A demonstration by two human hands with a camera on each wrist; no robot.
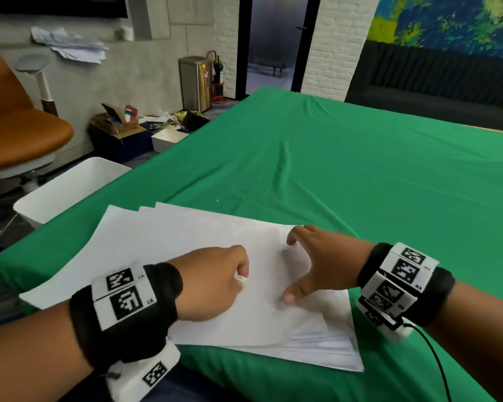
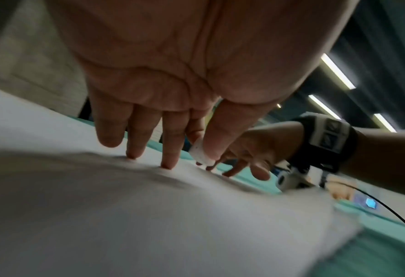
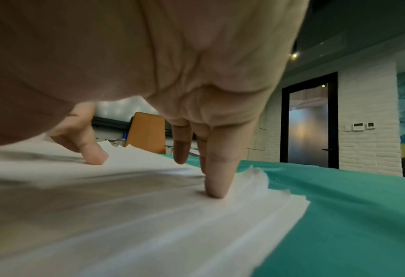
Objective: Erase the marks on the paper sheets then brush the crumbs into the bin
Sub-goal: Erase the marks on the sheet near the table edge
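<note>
Left hand (image 1: 212, 281) grip pinching eraser (image 2: 200, 152), right hand (image 1: 317, 262) grip spread wide on paper sheets (image 1: 163, 248), bin (image 1: 67, 187) beside table edge

The left hand (image 2: 172, 78) pinches a white eraser (image 2: 200, 152) between thumb and forefinger, other fingertips (image 2: 169, 163) touching the paper sheets (image 2: 125, 215) — right hand (image 2: 251, 150) pressing just beyond.

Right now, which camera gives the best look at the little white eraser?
The left wrist view: the eraser shows plainly, pinched between the left hand's thumb and forefinger just above the paper sheets. The head view shows only its white tip under the knuckles. The right wrist view doesn't show it.
</note>
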